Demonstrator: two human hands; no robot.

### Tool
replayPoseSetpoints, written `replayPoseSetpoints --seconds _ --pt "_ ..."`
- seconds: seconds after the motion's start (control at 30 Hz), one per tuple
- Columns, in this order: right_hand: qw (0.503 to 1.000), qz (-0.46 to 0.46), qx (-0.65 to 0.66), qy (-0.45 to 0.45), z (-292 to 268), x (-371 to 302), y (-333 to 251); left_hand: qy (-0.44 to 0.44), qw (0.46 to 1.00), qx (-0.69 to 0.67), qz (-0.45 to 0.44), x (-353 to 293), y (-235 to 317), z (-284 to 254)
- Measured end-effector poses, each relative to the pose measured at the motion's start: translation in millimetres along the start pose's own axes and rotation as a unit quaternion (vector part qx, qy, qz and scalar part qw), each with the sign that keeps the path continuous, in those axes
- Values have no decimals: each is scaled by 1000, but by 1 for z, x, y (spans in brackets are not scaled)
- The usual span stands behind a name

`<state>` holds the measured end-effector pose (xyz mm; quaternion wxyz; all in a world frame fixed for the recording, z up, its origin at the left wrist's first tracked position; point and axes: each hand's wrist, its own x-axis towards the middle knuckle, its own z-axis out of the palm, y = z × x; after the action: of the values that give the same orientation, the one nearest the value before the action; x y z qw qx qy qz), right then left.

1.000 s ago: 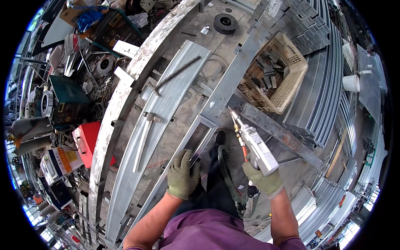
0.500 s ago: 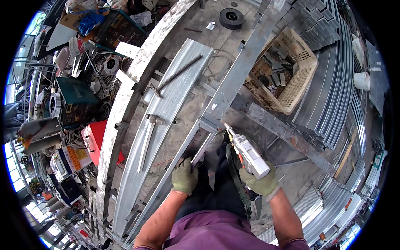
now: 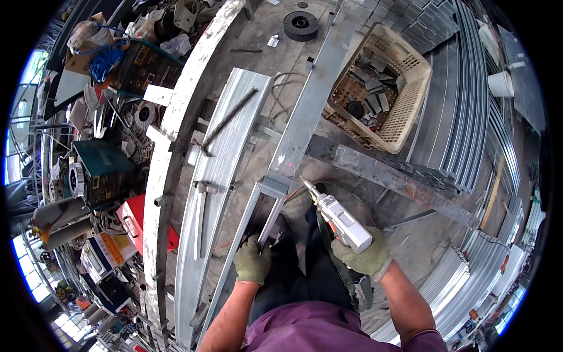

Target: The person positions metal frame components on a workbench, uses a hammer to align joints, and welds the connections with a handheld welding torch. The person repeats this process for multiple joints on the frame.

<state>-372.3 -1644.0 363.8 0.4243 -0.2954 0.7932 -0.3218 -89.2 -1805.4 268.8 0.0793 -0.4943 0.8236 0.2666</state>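
Observation:
My right hand [image 3: 365,256], in a pale green work glove, is wrapped round a white-and-grey handheld welding gun [image 3: 345,222]. Its narrow copper-coloured tip points up and left, just right of a metal corner joint [image 3: 274,184], apart from it. Beyond the joint stretches a long flat steel bar [image 3: 305,120], with small red light spots near its close end. My left hand [image 3: 252,261], gloved alike, closes round the lower end of a short steel strip [image 3: 271,222] that runs down from the joint. Beside it lies a longer steel rail [image 3: 237,243]. The left fingertips are partly hidden.
Left of the rails, a wide metal channel [image 3: 218,158] carries a hammer [image 3: 202,190] and a dark rod [image 3: 230,120]. A beige plastic crate [image 3: 419,100] of metal offcuts stands at upper right, near stacked steel profiles [image 3: 463,117]. Machines and a red box [image 3: 136,220] crowd the left.
The whole view has shifted, with the frame and crate now further left. The gun tip sits slightly farther from the joint. Red light spots now show on the flat bar. Both hands keep their grip.

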Motion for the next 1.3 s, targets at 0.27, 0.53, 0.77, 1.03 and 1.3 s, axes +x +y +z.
replayPoseSetpoints --seconds 0.27,0.53,0.77,1.03,1.3 --pt "999 -31 -12 -12 1 3 -3 -45 998 -10 -52 0 2 3" --pt "989 -145 -43 -4 16 4 -1 10 1000 -12 -27 -3 11 -1" --pt "999 -47 -10 -22 17 0 -20 -20 997 -41 -55 6 12 -7" --pt "999 -24 10 26 26 -3 -20 -99 991 -35 -82 15 29 -27" --pt "995 16 22 96 4 3 -13 -98 993 -48 -51 17 16 -19"
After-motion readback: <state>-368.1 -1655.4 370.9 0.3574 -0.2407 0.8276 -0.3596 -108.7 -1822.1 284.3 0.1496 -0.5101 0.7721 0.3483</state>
